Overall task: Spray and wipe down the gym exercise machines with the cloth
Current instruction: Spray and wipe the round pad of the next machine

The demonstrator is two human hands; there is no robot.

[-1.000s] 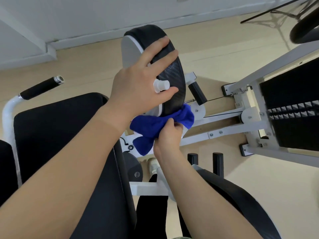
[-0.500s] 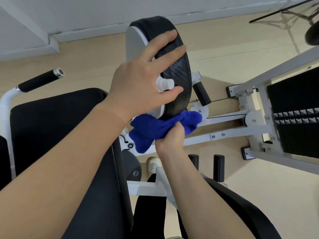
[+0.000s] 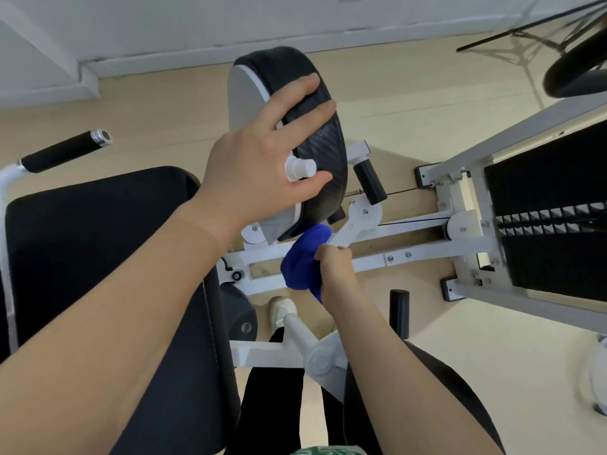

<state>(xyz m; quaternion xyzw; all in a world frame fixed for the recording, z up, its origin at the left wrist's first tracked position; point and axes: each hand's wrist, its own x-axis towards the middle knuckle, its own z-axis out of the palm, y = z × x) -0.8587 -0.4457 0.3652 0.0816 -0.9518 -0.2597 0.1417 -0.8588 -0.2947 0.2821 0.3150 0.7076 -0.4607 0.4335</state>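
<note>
Far left: black handle grip [image 3: 64,152] w/ chrome end cap, above the black seat pad [image 3: 98,257]. Left hand [image 3: 262,172] lies w/ straight fingers across the round black pad [image 3: 315,139], a white spray nozzle [image 3: 299,168] poking out between fingers; bottle body hidden. Below the pad's lower edge, right hand [image 3: 336,270] clutches the bunched blue cloth [image 3: 303,257], held against the white frame bar [image 3: 420,254]. Right: weight stack [image 3: 551,224] by the frame's end. No legible writing. Bare tan floor [image 3: 410,93] beyond the pad.
</note>
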